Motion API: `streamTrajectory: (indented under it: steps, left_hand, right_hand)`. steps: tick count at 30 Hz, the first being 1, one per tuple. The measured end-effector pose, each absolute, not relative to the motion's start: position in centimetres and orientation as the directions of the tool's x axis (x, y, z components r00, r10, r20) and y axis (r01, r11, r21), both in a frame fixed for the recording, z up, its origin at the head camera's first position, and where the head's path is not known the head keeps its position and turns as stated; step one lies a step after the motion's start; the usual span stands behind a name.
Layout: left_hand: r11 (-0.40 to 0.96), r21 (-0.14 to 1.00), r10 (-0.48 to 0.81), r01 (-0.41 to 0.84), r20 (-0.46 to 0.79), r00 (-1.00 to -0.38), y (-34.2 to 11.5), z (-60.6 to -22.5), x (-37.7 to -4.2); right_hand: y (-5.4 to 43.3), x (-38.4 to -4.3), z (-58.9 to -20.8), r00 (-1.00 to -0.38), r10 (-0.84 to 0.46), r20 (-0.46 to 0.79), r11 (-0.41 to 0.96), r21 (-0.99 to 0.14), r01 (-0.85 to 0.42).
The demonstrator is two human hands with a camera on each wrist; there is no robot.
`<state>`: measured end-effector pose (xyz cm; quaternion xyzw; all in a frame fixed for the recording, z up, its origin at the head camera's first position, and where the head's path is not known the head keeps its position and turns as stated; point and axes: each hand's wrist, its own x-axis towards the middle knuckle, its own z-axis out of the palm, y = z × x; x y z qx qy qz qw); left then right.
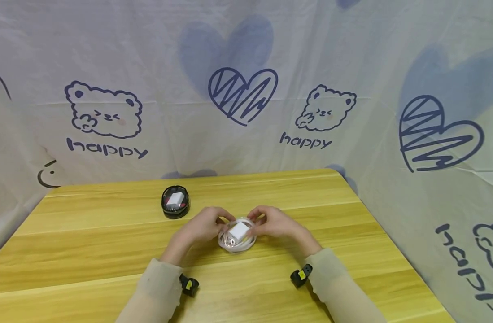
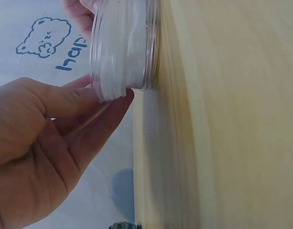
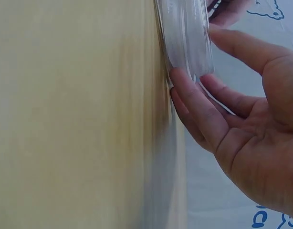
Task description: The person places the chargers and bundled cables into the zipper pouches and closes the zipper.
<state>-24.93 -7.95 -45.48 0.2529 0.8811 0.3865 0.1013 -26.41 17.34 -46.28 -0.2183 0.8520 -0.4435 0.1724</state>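
A round, clear plastic case [image 1: 237,247] lies low over the table in front of me. Coiled inside it is a white cable [image 3: 187,38], and a white charger block [image 1: 239,230] shows in its middle. From the left side, my left hand [image 1: 203,224] holds the case by its edge, thumb on the top rim and fingertips at the side wall in the left wrist view. Opposite, my right hand [image 1: 273,223] grips the right edge. Its thumb lies along the top and its fingers curl against the wall in the right wrist view.
A second round case [image 1: 175,213], black-edged with a white block [image 1: 175,199] inside, stands farther back on the left. Behind the wooden table [image 1: 89,246] hangs a pale cloth [image 1: 246,148] printed with bears and hearts. Each wrist wears a small black camera.
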Motion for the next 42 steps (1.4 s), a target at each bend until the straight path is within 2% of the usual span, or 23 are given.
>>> streamTrajectory:
  steps: [8,21,28,42]
  left_hand:
    - [0.597,0.731,0.52,0.33,-0.04,-0.853,-7.6,-45.2,-24.7]
    - [0.602,0.704,0.568,0.377,-0.047,-0.822,-7.9,-45.3,-24.6]
    - [0.589,0.71,0.605,0.385,-0.072,-0.793,-8.3,-45.2,-24.6]
    - [0.569,0.759,0.615,0.318,-0.136,-0.776,-8.8,-45.5,-24.6]
  right_hand:
    - [17.1,-26.2,-46.4,-0.851,-0.52,-0.074,0.481,-0.849,-0.22]
    - [16.9,-26.1,-46.1,-0.828,-0.544,-0.137,0.49,-0.853,-0.181]
    - [17.1,-26.5,-46.4,-0.817,-0.547,-0.186,0.406,-0.912,-0.064]
    - [16.2,-27.6,-46.7,-0.812,-0.571,-0.12,0.516,-0.822,-0.241]
